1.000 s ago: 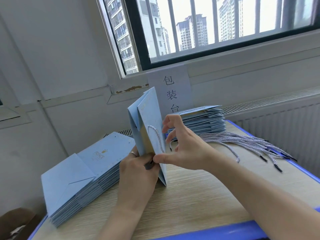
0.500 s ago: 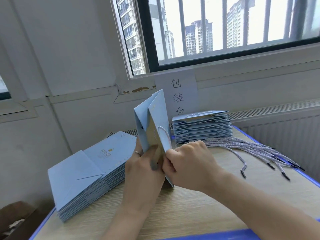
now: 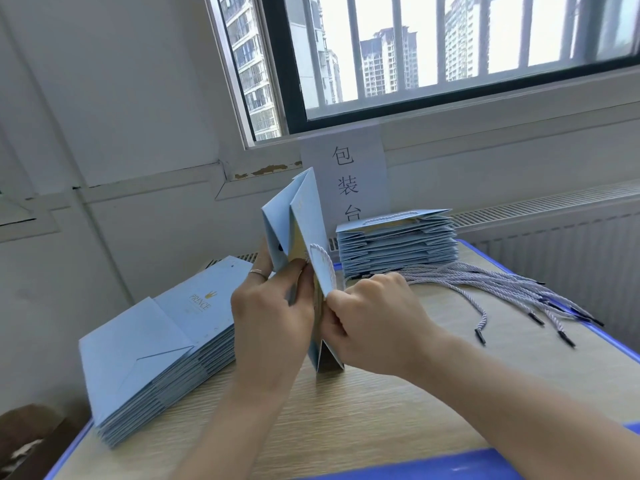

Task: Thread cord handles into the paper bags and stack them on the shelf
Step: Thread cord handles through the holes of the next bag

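Note:
A light blue paper bag (image 3: 304, 216) stands on its edge at the middle of the table, partly spread open. A white-and-blue cord handle (image 3: 320, 252) loops across its right panel. My left hand (image 3: 273, 313) grips the bag's left panel from the front. My right hand (image 3: 377, 320) pinches the right panel's edge, fingers curled at the bag's mouth. Whether a cord end sits between my fingers is hidden.
A pile of flat blue bags (image 3: 166, 341) lies at the left on the wooden table (image 3: 346, 420). A second pile of bags (image 3: 398, 244) sits behind at the right. Several loose cords (image 3: 502, 289) with black tips spread over the table's right side. A paper sign (image 3: 346, 174) hangs below the window.
My right hand has closed from spread fingers onto the bag's right edge, and both hands have come together at the bag's mouth. The bag stands more upright and spread.

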`<state>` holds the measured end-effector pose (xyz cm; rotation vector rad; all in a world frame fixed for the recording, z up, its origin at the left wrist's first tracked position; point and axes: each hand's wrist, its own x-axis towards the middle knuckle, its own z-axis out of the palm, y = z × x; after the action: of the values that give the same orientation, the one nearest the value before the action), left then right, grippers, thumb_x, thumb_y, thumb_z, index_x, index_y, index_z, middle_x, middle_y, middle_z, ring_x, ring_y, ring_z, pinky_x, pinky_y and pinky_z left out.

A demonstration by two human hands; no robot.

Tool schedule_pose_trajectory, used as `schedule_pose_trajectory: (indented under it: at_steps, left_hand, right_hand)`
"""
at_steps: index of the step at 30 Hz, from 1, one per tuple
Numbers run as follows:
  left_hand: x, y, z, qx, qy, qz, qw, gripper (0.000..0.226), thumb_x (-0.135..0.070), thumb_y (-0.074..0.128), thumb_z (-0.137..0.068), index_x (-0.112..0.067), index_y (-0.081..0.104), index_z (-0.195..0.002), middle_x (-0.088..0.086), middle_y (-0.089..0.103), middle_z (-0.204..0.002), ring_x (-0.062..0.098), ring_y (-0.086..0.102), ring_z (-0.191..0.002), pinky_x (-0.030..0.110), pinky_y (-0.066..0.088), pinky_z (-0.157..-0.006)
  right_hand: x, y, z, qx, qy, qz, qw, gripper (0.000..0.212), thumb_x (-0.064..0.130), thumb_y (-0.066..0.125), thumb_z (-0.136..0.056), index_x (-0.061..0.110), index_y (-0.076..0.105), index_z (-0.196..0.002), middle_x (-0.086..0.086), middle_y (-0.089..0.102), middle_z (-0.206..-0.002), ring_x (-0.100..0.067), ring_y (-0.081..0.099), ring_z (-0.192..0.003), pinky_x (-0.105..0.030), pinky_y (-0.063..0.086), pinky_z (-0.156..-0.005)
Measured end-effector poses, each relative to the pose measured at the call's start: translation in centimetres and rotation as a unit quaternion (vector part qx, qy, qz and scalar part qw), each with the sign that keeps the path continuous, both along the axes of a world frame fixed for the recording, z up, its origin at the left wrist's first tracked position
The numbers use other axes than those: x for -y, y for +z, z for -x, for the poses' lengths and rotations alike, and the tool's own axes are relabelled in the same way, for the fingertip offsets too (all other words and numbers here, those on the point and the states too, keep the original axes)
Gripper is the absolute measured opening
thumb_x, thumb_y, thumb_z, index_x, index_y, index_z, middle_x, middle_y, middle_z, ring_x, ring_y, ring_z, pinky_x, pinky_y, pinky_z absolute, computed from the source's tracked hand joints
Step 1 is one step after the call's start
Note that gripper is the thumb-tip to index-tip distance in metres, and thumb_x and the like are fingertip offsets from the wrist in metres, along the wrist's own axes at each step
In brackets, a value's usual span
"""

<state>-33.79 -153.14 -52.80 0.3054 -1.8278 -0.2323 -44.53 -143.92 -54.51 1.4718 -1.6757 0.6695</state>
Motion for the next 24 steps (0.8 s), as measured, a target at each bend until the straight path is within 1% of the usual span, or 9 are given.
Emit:
schedule_pose_trajectory:
  at_steps: [3,5,8,11,13,15,18,21,24]
  left_hand:
    - [-0.2,-0.3,0.3,0.016,-0.024,-0.054,0.998,0.031,0.002,0.069,-0.079,-0.014,0.058,-0.055,-0.007,0.048,-0.065,-0.001,0.045,-0.058,0.005,0.029,-0.054]
    - [-0.1,-0.8,0.2,0.028,-0.034,-0.089,0.995,0.042,0.007,0.069,-0.076,-0.017,0.046,-0.049,-0.009,0.039,-0.054,0.001,0.041,-0.051,0.009,0.026,-0.049]
    - [0.2,-1.2,0.0,0.040,-0.030,-0.110,0.993,0.031,0.004,0.071,-0.076,-0.007,0.057,-0.051,0.002,0.044,-0.049,0.010,0.037,-0.051,0.017,0.026,-0.048]
    - [-0.2,-1.1,-0.2,0.030,-0.025,-0.109,0.993,0.027,0.002,0.071,-0.078,-0.008,0.062,-0.055,0.000,0.046,-0.050,0.012,0.038,-0.053,0.016,0.027,-0.049]
    - [-0.3,-1.2,-0.2,0.035,-0.035,-0.104,0.993,0.030,-0.001,0.071,-0.077,-0.012,0.059,-0.053,-0.008,0.039,-0.048,0.007,0.035,-0.052,0.013,0.025,-0.049]
    - [0.0,-1.5,-0.1,0.047,-0.052,-0.126,0.990,0.030,-0.006,0.068,-0.076,-0.016,0.055,-0.051,-0.008,0.036,-0.046,0.007,0.032,-0.050,0.014,0.025,-0.047]
    - [0.2,-1.7,-0.2,0.057,-0.054,-0.136,0.988,0.027,-0.010,0.067,-0.077,-0.017,0.061,-0.052,-0.008,0.044,-0.047,0.007,0.038,-0.050,0.014,0.028,-0.048]
    - [0.0,-1.6,-0.4,0.054,-0.044,-0.136,0.988,0.021,-0.017,0.064,-0.078,-0.022,0.067,-0.058,-0.006,0.052,-0.051,0.008,0.044,-0.054,0.015,0.031,-0.050]
    - [-0.1,-1.7,-0.4,0.069,-0.032,-0.139,0.987,0.026,-0.005,0.069,-0.081,-0.020,0.069,-0.059,-0.001,0.054,-0.053,0.008,0.044,-0.056,0.014,0.032,-0.051]
  right_hand:
    - [0.0,-0.1,-0.4,-0.012,-0.016,-0.004,1.000,0.030,0.024,0.047,-0.077,0.020,0.031,-0.052,0.001,0.039,-0.038,-0.025,0.030,-0.032,-0.021,0.020,-0.047]
    - [-0.1,-0.3,-0.7,-0.017,-0.027,-0.014,0.999,0.036,0.020,0.059,-0.073,0.020,0.029,-0.054,0.001,0.040,-0.038,-0.025,0.034,-0.030,-0.021,0.019,-0.046]
    - [-0.2,-0.3,-1.0,-0.009,-0.024,-0.025,0.999,0.047,0.017,0.073,-0.068,0.020,0.029,-0.055,0.000,0.039,-0.037,-0.025,0.036,-0.029,-0.021,0.019,-0.044]
    - [-0.3,-0.1,-1.1,-0.002,-0.022,-0.040,0.999,0.048,0.016,0.076,-0.066,0.020,0.029,-0.055,0.000,0.039,-0.037,-0.025,0.032,-0.030,-0.021,0.018,-0.045]
    - [-0.3,-0.1,-1.1,0.001,-0.022,-0.049,0.999,0.049,0.016,0.077,-0.066,0.020,0.029,-0.055,0.000,0.039,-0.038,-0.024,0.027,-0.032,-0.021,0.018,-0.046]
    - [-0.3,0.0,-1.1,0.002,-0.025,-0.059,0.998,0.049,0.016,0.077,-0.066,0.020,0.030,-0.055,0.000,0.039,-0.038,-0.025,0.030,-0.031,-0.021,0.018,-0.046]
    - [-0.4,0.1,-1.2,0.009,-0.022,-0.066,0.998,0.046,0.017,0.074,-0.070,0.020,0.030,-0.056,0.000,0.040,-0.038,-0.026,0.035,-0.030,-0.021,0.019,-0.045]
    - [-0.6,0.4,-1.4,0.034,-0.019,-0.062,0.997,0.040,0.022,0.058,-0.083,0.020,0.030,-0.055,0.002,0.034,-0.039,-0.025,0.027,-0.033,-0.021,0.020,-0.045]
    - [-0.9,0.5,-1.4,0.049,-0.033,-0.086,0.995,0.039,0.031,0.049,-0.084,0.020,0.029,-0.052,0.005,0.023,-0.044,-0.023,0.023,-0.037,-0.022,0.019,-0.046]
